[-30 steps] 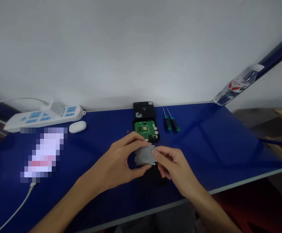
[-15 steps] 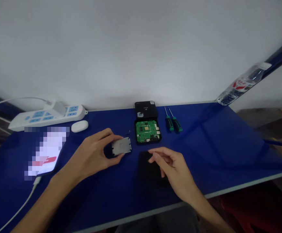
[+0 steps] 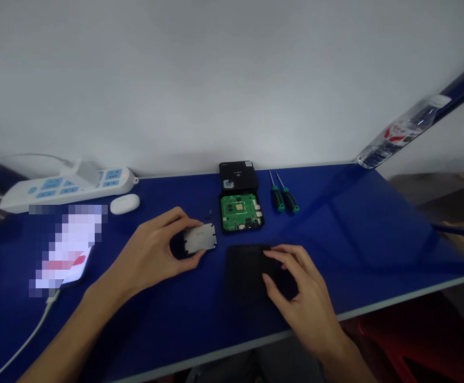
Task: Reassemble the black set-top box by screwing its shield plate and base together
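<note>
My left hand grips a small silver-grey metal plate with notched edges, thumb on its near side and fingers on its far side. My right hand is open, thumb and fingers apart, over the right edge of a dark flat square pad; whether the fingertips touch it I cannot tell. Behind the pad, a green circuit board lies in a black casing. A black cover with a sticker sits directly behind that casing. Tiny screws lie between the plate and the board.
Two green-handled screwdrivers lie right of the board. On the left are a white power strip, a white earbud case and a lit phone on a cable. A water bottle leans at the blue table's far right corner.
My right hand has shifted right and its fingers have spread apart, uncovering more of the dark pad. The left hand keeps its hold on the metal plate. The view has shifted slightly.
</note>
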